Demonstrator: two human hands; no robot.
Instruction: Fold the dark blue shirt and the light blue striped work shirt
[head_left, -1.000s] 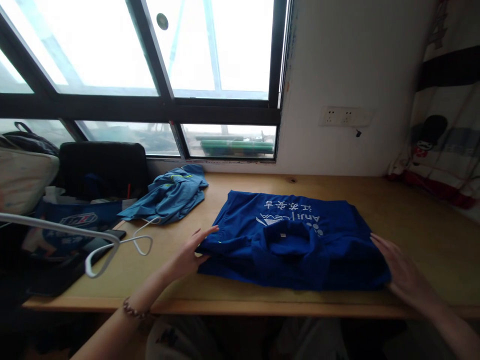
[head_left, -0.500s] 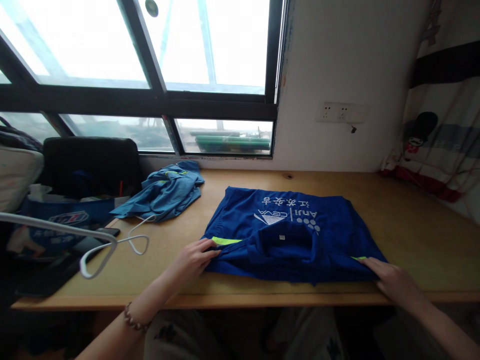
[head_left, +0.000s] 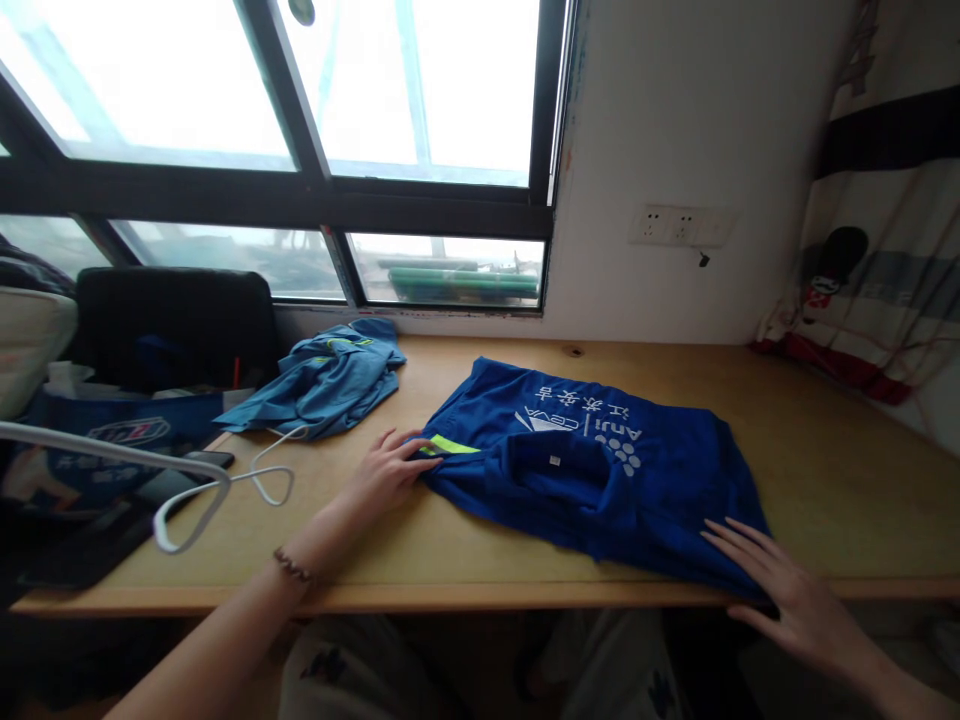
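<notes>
A dark blue shirt [head_left: 600, 470] with white lettering lies folded on the wooden desk [head_left: 465, 550], turned at a slant. My left hand [head_left: 386, 468] pinches its left corner, where a yellow-green stripe shows. Over at the shirt's near right corner, by the desk's front edge, my right hand [head_left: 787, 590] rests flat with fingers spread.
A crumpled lighter blue garment [head_left: 322, 380] lies at the back left. A white hanger [head_left: 195, 480] sticks out over the desk's left end, beside bags and a black chair back [head_left: 176, 325]. A wall socket [head_left: 679, 227] and a hanging cloth [head_left: 870, 270] are to the right.
The shirt has been swung round so that its right side lies nearer to me. My right hand went from gripping the corner to lying flat on it.
</notes>
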